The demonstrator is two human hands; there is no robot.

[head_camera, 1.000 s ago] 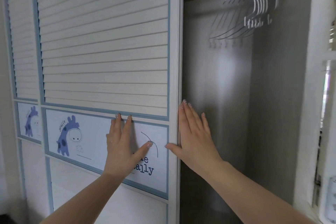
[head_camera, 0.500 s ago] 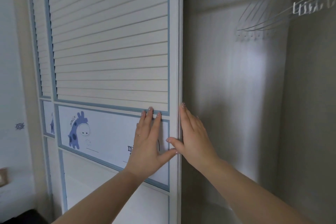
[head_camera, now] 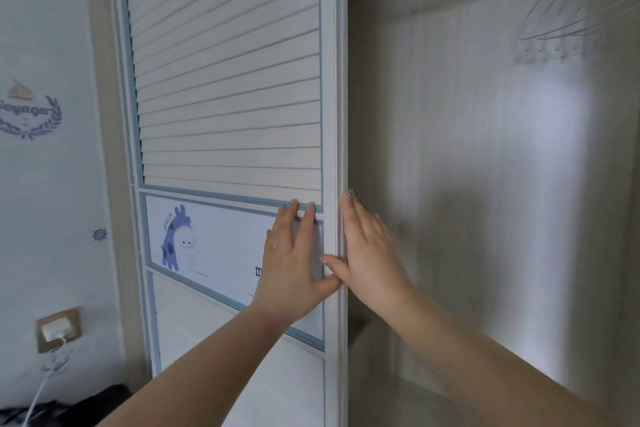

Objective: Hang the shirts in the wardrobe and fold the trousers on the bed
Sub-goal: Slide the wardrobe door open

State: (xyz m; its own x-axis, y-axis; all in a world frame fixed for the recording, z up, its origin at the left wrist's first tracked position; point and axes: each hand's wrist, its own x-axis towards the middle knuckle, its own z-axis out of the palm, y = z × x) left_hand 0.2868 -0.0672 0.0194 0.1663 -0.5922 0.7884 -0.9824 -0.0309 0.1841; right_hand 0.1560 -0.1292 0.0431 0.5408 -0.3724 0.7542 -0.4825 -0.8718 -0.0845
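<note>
Head view: both hands (head_camera: 294, 263) flat on upright wardrobe door (head_camera: 228, 80).

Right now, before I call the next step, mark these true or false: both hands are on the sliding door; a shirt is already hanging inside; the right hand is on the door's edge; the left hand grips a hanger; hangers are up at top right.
1. Both hands are on the sliding door. True.
2. A shirt already hangs in the wardrobe. False: only blurred bare hangers show.
3. The right hand lies flat against the door's edge. True.
4. The left hand grips a hanger. False: it presses flat on the giraffe panel.
5. The hangers are at top right. True.
</note>
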